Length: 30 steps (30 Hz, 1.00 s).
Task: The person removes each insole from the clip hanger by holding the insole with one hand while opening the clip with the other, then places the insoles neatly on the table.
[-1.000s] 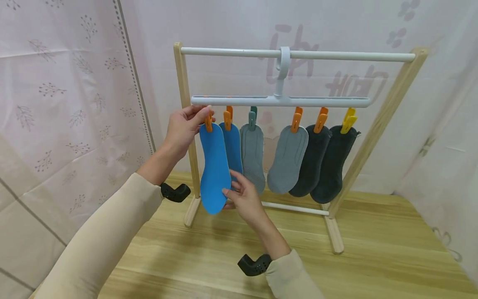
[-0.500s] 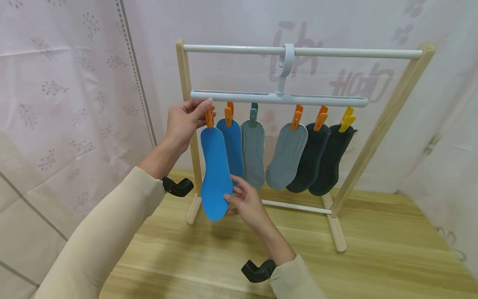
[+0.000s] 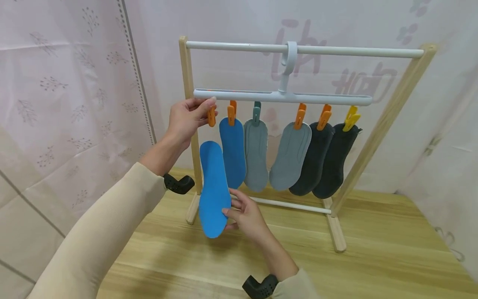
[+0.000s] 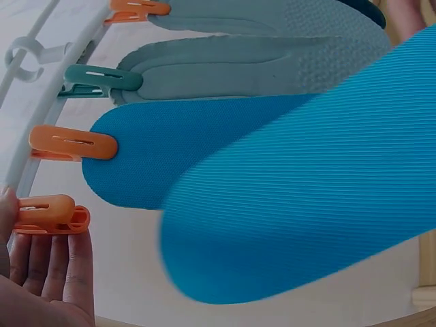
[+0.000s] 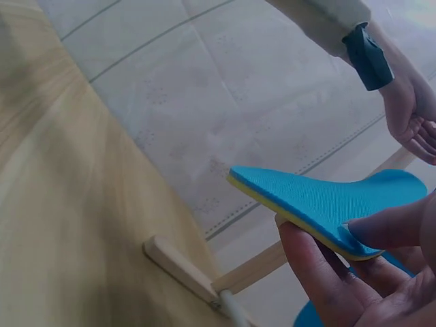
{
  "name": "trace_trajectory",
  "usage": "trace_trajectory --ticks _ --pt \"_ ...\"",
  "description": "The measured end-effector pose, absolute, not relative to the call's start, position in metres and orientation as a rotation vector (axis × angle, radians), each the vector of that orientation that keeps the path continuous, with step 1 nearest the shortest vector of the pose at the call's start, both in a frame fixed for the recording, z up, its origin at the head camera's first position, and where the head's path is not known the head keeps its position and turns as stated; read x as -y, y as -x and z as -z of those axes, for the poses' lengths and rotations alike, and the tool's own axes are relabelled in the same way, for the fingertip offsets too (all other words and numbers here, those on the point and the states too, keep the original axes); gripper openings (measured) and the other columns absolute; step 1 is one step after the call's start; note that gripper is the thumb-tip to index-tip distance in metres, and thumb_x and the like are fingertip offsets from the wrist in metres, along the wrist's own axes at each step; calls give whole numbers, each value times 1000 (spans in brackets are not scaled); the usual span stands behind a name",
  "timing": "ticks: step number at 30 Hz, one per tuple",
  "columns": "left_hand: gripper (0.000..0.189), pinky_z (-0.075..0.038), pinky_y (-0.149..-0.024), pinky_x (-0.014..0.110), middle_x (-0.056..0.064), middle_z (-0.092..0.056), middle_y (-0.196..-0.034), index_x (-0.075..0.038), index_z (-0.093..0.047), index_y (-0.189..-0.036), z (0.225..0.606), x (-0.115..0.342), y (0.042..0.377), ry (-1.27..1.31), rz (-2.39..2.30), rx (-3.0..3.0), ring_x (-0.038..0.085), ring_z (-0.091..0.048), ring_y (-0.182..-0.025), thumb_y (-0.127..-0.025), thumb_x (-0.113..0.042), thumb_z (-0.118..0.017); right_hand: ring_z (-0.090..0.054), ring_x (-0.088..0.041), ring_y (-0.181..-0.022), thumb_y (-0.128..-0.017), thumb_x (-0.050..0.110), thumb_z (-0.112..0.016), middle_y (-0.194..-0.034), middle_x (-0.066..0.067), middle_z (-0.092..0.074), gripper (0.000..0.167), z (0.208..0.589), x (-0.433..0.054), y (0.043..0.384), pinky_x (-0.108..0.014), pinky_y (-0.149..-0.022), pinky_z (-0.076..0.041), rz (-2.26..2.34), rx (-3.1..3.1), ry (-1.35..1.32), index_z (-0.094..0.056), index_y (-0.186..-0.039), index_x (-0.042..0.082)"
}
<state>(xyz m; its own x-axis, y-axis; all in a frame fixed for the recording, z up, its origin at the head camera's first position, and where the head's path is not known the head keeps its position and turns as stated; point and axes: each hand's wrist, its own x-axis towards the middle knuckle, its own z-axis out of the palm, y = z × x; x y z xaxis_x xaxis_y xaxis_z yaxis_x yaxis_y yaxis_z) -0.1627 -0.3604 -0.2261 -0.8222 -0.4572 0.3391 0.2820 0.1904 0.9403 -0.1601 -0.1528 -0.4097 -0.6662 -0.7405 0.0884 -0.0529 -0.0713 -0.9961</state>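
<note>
My left hand (image 3: 186, 120) pinches an orange clothespin (image 3: 211, 116) at the left end of the white hanger (image 3: 239, 94). Below that clip, my right hand (image 3: 248, 214) holds a blue insole (image 3: 214, 191) near its wide end, thumb on the face and fingers behind. A gap shows between the insole's upper end and the clip. In the right wrist view the insole (image 5: 320, 204) shows a yellow underside layer. Just behind it, a second blue insole (image 3: 233, 151) hangs from another orange clothespin (image 3: 232, 114).
Two grey insoles (image 3: 255, 155) and two black insoles (image 3: 334, 162) hang further right from green, orange and yellow clips. A wooden rack (image 3: 384, 128) with a white top rod (image 3: 347, 50) carries the hanger. It stands on a wooden table (image 3: 179, 257) before a patterned curtain.
The front blue insole has come out of its clothespin and moved down with my right hand. My left hand stays at the hanger's left end with the clip.
</note>
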Motion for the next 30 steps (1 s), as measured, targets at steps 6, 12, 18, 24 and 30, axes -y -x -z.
trace_trajectory --ticks 6,12,18,24,30 --pt "41 -58 -99 34 13 -71 -123 -11 -70 -123 225 361 163 -168 1705 1901 19 -73 -106 -92 -37 -70 -76 -28 -100 -99 1 -60 -139 -27 -59 60 422 155 156 -49 -78 -64 1787 -1668 760 -39 -154 10" --pt "40 -58 -98 34 17 -69 -127 -10 -69 -124 226 362 162 -175 1724 1898 20 -74 -106 -93 -36 -70 -77 -28 -93 -97 -1 -60 -133 -28 -63 60 432 161 152 -46 -73 -65 1767 -1654 719 -39 -153 4" --pt "40 -58 -98 34 18 -69 -128 -10 -70 -124 228 362 164 -179 1736 1896 19 -74 -105 -92 -35 -70 -76 -27 -95 -96 -3 -60 -128 -26 -66 58 447 167 151 -45 -70 -65 1768 -1671 668 -41 -151 2" --pt "39 -59 -98 34 18 -69 -126 -10 -70 -122 229 360 164 -173 1743 1900 19 -74 -103 -92 -35 -71 -75 -23 -90 -95 -4 -60 -123 -26 -68 56 460 169 150 -41 -65 -65 1752 -1696 638 -43 -148 0" --pt "41 -58 -99 34 8 -73 -115 -10 -70 -121 231 359 164 -163 1738 1917 19 -73 -104 -91 -37 -72 -74 -23 -88 -95 -6 -59 -120 -24 -70 53 471 173 150 -41 -64 -65 1739 -1675 613 -45 -146 -1"
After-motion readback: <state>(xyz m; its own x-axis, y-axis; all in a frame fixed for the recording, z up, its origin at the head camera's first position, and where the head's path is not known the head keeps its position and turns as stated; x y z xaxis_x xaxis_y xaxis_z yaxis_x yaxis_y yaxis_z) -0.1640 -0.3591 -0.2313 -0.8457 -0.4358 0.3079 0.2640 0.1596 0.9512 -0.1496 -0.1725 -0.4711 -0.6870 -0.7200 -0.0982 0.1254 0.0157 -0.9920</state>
